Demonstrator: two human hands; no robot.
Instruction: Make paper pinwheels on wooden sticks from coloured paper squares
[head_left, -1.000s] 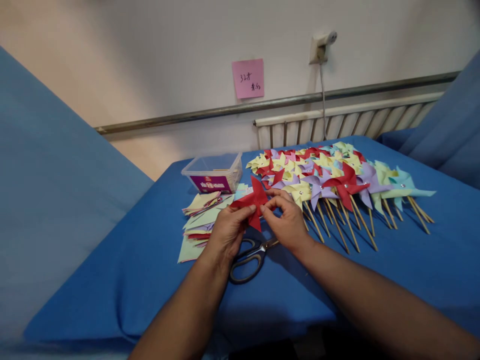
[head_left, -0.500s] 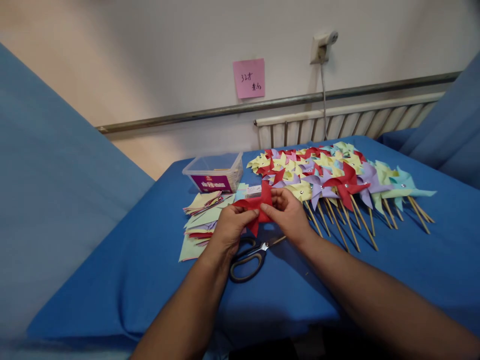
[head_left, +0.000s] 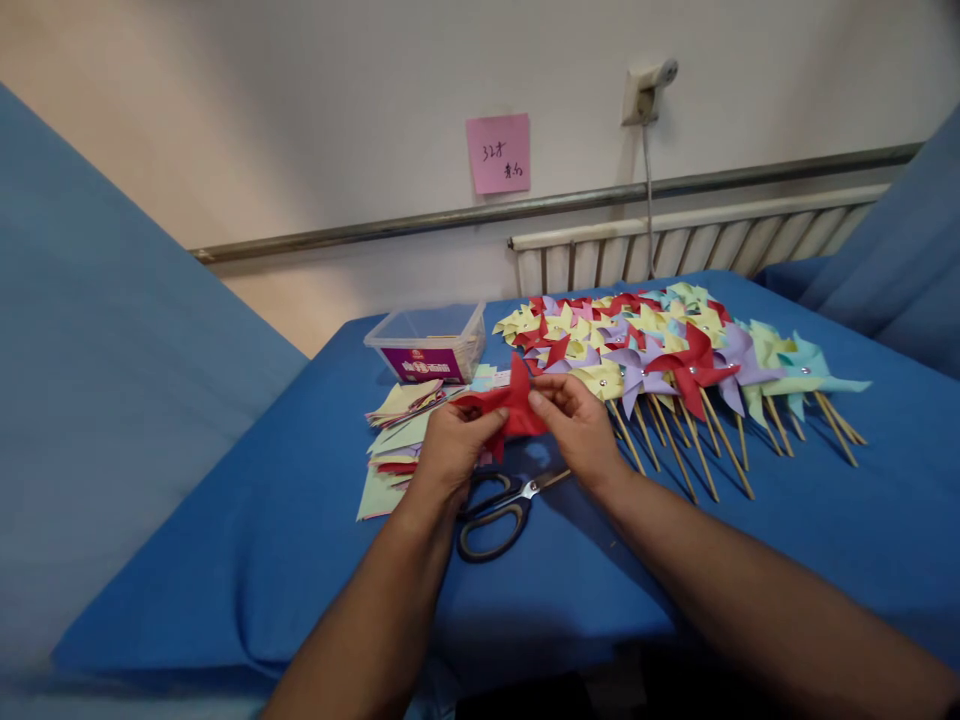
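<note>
Between my two hands is a red paper pinwheel, held above the table with one blade pointing up. My left hand is closed on its left side, thumb pressed on the paper near the centre. Thumb and fingers of my right hand pinch its right edge. Below the pinwheel, black-handled scissors lie on the blue cloth, blades toward my right wrist. Just behind and left of my left hand is a pile of coloured paper sheets, partly covered by that hand.
A clear plastic box with a purple label stands behind the papers. Finished pinwheels on wooden sticks lie in rows at the right. The blue-covered table meets a wall with a radiator and a metal pipe. Blue curtains hang at both sides.
My hands have shifted the red pinwheel slightly left and turned it. My right thumb has moved from the pinwheel's centre to its right edge; both hands still hold it.
</note>
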